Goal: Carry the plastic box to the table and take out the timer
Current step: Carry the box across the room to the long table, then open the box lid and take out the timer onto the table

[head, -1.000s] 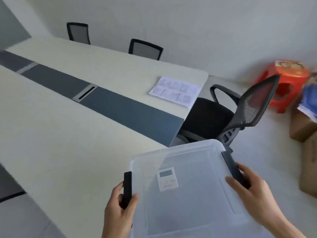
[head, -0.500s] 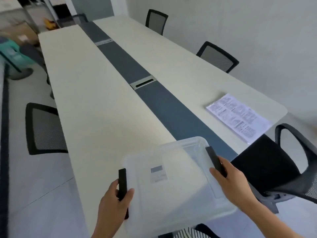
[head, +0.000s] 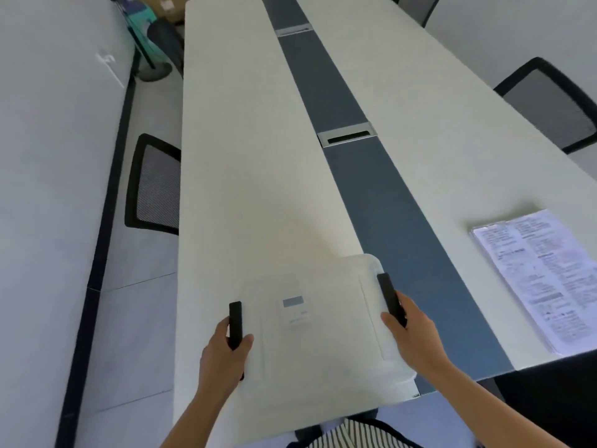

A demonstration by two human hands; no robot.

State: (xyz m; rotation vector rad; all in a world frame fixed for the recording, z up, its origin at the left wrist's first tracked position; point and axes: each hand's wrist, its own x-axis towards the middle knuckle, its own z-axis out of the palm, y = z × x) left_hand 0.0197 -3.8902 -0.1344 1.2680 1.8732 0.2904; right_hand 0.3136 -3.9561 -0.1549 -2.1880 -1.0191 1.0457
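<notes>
A clear plastic box (head: 326, 347) with a closed lid is over the near end of the long white table (head: 245, 156); whether it rests on the top I cannot tell. My left hand (head: 223, 354) grips the black latch on its left side. My right hand (head: 410, 334) grips the black latch on its right side. A small white timer (head: 294, 310) with a grey screen shows through the lid, inside the box near its middle.
A dark blue strip with metal cable slots (head: 347, 136) runs down the table's middle. A printed paper stack (head: 536, 279) lies at the right. Black mesh chairs stand at the left (head: 155, 185) and right (head: 552, 105). A grey wall panel (head: 48, 189) lines the left side.
The view has swung left and come closer, so the table now runs straight ahead. The box has moved over the table's near end, still held by both latches.
</notes>
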